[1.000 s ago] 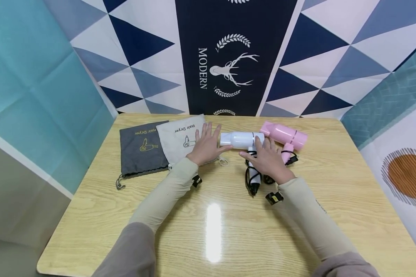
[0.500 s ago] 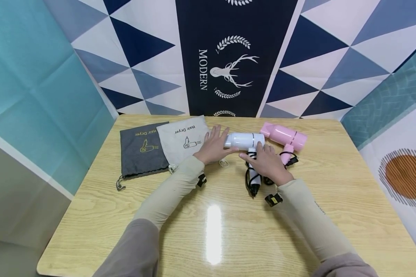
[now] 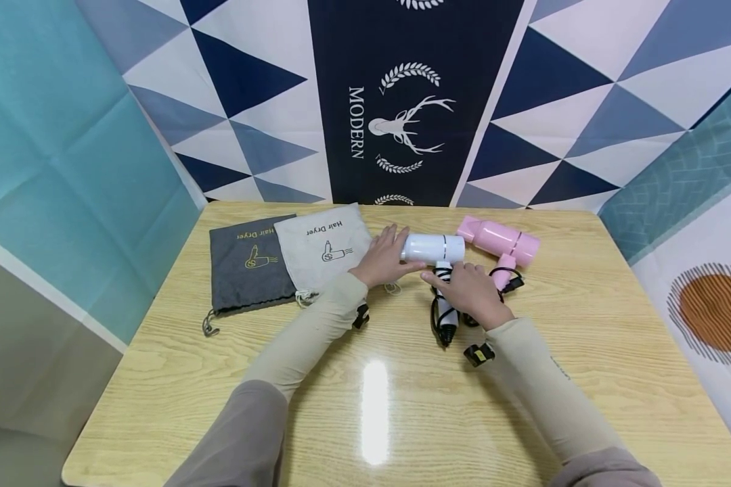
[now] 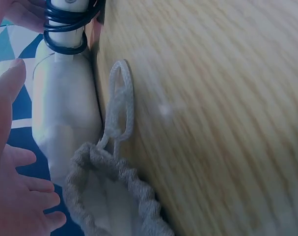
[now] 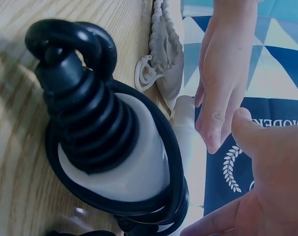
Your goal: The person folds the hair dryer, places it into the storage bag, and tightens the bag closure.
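Snag risk, right of centre
Left hand (image 3: 385,262) and right hand (image 3: 474,292) loosely spread at white dryer (image 3: 428,248); cord (image 5: 175,157) loops could catch; uneven push could roll it.

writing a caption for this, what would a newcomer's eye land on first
Probably the pink hair dryer, lying right of centre near the patterned backdrop. Next comes the white hair dryer beside it, the left grip at its nozzle end and the right grip by its handle.

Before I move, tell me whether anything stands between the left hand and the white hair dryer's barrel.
Nothing visible does: the left hand is right beside the white hair dryer's barrel. The black cord is wound round the handle.
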The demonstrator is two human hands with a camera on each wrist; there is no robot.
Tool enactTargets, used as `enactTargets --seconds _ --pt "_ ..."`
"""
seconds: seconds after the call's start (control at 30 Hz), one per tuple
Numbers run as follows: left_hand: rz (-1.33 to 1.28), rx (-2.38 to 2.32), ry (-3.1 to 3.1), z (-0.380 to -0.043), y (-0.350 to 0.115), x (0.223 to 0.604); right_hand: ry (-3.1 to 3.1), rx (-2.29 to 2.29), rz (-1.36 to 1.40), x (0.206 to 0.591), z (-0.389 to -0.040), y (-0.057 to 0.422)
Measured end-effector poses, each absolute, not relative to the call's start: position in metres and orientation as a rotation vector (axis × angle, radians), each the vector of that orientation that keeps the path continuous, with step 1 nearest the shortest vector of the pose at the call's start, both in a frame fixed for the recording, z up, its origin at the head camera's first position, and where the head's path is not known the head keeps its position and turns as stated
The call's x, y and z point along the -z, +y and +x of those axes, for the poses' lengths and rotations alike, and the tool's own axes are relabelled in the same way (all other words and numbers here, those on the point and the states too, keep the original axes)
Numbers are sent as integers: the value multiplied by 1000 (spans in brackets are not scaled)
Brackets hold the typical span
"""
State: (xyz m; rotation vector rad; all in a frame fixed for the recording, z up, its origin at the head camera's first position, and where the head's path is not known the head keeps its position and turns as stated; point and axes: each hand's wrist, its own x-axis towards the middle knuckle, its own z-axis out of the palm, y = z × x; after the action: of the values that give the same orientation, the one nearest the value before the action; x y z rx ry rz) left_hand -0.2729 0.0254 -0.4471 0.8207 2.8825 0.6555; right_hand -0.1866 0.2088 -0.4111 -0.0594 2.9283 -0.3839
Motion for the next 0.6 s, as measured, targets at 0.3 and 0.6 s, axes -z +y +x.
enactTargets --seconds 0.3,0.6 --pt "814 -683 2860 -276 36 449 2909 305 -60 414 -188 209" --pt "806 -685 2819 -279 43 450 2905 302 -37 420 -193 210"
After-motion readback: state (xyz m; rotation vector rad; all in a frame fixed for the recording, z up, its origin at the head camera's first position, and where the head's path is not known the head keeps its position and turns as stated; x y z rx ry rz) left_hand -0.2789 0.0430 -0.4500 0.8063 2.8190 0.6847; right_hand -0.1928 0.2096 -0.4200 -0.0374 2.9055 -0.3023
